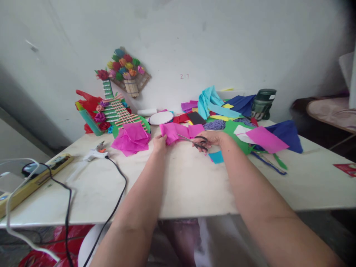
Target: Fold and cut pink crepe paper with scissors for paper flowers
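A strip of bright pink crepe paper (174, 130) stretches between my hands above the white table (191, 185). My left hand (160, 142) pinches its left end. Dark-handled scissors (200, 142) sit in my right hand (210, 138), with fingers through the loops and blades pointing left across the pink paper. Whether the blades are parted is too small to tell. Left of my left hand lies a loose stack of pink paper pieces (132, 139). A small blue paper piece (216, 157) rests just below my right hand.
A glue gun (96, 154) with a black cord and a yellow power strip (55, 167) lie at left. Behind stand a stick-and-paper-flower craft (111, 111) and a white disc (161, 118). Coloured papers, purple yarn (214, 125) and a dark jar (263, 105) crowd the back right.
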The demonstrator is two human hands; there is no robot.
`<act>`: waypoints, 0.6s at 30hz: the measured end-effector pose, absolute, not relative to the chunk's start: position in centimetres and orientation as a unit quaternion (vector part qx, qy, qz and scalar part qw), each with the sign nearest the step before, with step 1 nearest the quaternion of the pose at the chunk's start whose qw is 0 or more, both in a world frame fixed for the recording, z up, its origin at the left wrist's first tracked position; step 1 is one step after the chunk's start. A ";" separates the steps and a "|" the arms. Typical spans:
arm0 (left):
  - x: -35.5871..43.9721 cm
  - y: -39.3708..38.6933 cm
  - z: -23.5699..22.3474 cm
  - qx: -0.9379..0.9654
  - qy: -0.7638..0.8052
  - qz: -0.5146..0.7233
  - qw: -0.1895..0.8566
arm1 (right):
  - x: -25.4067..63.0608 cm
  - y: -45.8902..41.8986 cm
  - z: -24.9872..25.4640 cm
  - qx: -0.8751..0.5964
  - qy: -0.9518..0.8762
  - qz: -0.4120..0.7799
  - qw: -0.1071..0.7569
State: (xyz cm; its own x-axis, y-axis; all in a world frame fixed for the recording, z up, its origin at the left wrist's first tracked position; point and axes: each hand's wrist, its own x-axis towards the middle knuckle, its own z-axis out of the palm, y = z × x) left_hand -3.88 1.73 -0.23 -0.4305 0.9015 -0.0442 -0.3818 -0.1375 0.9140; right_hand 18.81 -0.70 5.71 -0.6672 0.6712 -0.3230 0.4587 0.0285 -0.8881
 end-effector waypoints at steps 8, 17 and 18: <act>-3.3 1.1 0.6 0.242 0.479 0.708 0.459 | 17.6 -0.2 4.3 -0.400 -0.698 0.582 0.118; -3.2 1.6 0.3 0.224 0.476 0.717 0.457 | 16.6 0.0 3.9 -0.384 -0.690 0.597 0.143; -3.2 1.6 0.3 0.221 0.478 0.718 0.456 | 16.5 0.0 3.9 -0.386 -0.686 0.598 0.150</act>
